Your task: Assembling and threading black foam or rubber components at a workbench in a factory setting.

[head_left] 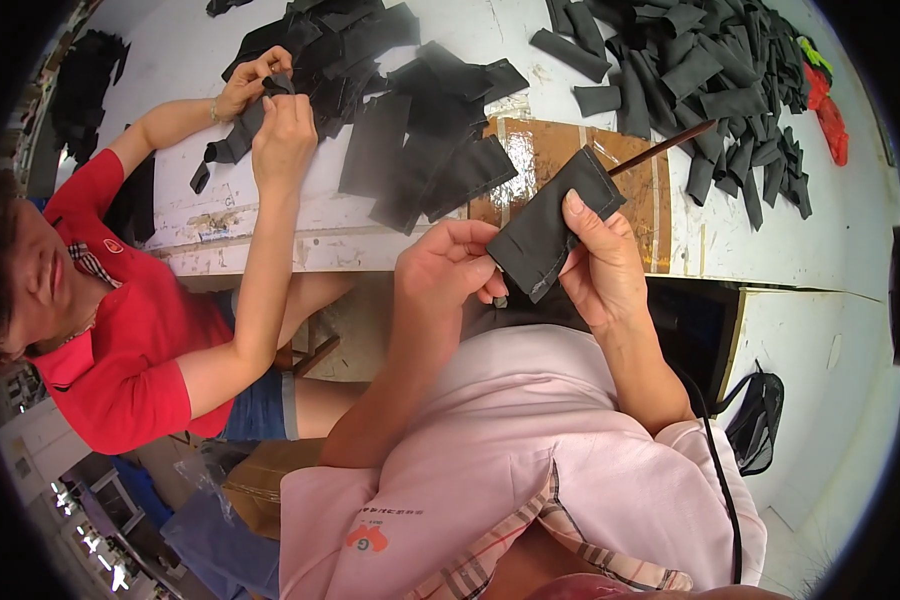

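Observation:
A flat black piece of sewn fabric (548, 232) is held tilted in front of me, above the table's near edge. My left hand (452, 268) pinches its lower left corner between thumb and fingers. At its other end, my right hand (603, 255) grips it, thumb on top and fingers beneath. A thin brown stick (662, 147) juts out past the fabric's upper right end; the rest of it is hidden, and I cannot tell whether it runs inside or behind. A small greyish bit (501, 302) shows under my left fingertips.
A taped brown cardboard sheet (645, 215) lies on the white table (315, 255). Flat black fabric pieces (375, 145) lie ahead, and a heap of black fabric tubes (715, 75) at far right. On the left, a co-worker in red (145, 330) handles black fabric (235, 140).

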A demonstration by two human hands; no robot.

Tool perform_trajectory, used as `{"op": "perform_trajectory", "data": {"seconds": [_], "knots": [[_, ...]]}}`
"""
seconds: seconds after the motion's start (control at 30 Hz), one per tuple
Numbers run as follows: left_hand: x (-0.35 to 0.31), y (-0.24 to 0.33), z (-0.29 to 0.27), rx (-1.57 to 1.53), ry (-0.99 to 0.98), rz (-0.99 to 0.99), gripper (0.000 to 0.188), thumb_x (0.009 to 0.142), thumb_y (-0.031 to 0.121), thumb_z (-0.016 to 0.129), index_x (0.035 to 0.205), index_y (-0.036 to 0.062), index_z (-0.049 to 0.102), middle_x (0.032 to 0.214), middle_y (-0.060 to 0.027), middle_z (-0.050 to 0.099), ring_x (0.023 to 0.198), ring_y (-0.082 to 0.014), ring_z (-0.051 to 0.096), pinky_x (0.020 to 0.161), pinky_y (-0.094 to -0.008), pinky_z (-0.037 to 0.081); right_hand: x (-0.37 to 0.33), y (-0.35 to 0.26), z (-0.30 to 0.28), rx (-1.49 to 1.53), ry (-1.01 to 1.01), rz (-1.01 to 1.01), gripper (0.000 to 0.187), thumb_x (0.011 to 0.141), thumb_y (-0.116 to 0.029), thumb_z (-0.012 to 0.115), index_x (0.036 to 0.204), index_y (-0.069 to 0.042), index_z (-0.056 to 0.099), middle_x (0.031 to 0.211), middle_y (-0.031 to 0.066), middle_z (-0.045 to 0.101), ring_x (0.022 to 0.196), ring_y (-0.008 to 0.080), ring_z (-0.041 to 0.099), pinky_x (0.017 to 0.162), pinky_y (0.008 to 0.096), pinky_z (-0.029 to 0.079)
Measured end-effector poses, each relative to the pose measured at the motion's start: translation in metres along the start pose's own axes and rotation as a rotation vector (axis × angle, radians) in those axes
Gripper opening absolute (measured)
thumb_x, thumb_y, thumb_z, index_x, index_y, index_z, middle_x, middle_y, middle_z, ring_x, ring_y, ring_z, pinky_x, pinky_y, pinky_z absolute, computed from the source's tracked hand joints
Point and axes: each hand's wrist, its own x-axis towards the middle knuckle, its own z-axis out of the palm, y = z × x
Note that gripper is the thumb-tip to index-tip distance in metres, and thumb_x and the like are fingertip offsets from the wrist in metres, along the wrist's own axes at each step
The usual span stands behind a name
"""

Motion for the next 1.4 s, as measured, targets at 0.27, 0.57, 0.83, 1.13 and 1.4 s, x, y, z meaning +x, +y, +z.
{"op": "perform_trajectory", "data": {"seconds": [0.27,0.57,0.83,1.13,1.4], "knots": [[-0.001,-0.002,0.003,0.028,0.036,-0.01,0.018,0.076,0.002,0.053,0.094,-0.0048,0.053,0.07,-0.0091,0.058,0.057,-0.0123,0.054,0.054,-0.0208,0.042,0.003,0.004,-0.005,0.012,-0.004,0.047,0.01,0.081,-0.009,0.056,0.089,-0.003,0.055,0.084,0.0053,0.06,0.074,0.0119,0.058,0.068,0.0255,0.05],[-0.004,0.001,0.002,0.094,0.07,0.026,0.015,0.077,0.003,0.054,0.091,-0.0041,0.054,0.069,-0.0084,0.058,0.057,-0.0108,0.053,0.053,-0.0203,0.041,0.008,0.007,-0.008,0.028,-0.005,0.066,0.01,0.081,-0.008,0.056,0.09,-0.001,0.055,0.084,0.0061,0.06,0.075,0.0124,0.059,0.07,0.0269,0.05],[-0.002,-0.002,-0.002,0.104,0.062,0.003,0.013,0.077,0.001,0.054,0.089,-0.0035,0.055,0.071,-0.0074,0.059,0.056,-0.0103,0.053,0.053,-0.0202,0.041,0.011,0.009,-0.009,0.059,-0.001,0.096,0.011,0.081,-0.007,0.056,0.091,-0.001,0.055,0.085,0.0063,0.06,0.076,0.0136,0.059,0.071,0.0282,0.051],[-0.002,-0.003,-0.004,0.074,0.044,0.011,0.013,0.078,0.001,0.053,0.09,-0.0033,0.054,0.076,-0.0084,0.06,0.058,-0.0103,0.053,0.054,-0.0204,0.041,0.012,0.009,-0.012,0.058,-0.014,0.118,0.011,0.081,-0.007,0.056,0.089,-0.001,0.056,0.085,0.0067,0.061,0.077,0.0138,0.06,0.072,0.028,0.051],[0.0,-0.004,-0.004,0.074,0.066,-0.014,0.013,0.078,0.001,0.053,0.09,-0.0032,0.054,0.074,-0.008,0.06,0.057,-0.0101,0.053,0.054,-0.0198,0.041,0.014,0.011,-0.012,0.064,0.007,0.126,0.01,0.081,-0.007,0.056,0.089,-0.002,0.056,0.085,0.0065,0.06,0.077,0.0136,0.059,0.071,0.0274,0.051]]}}
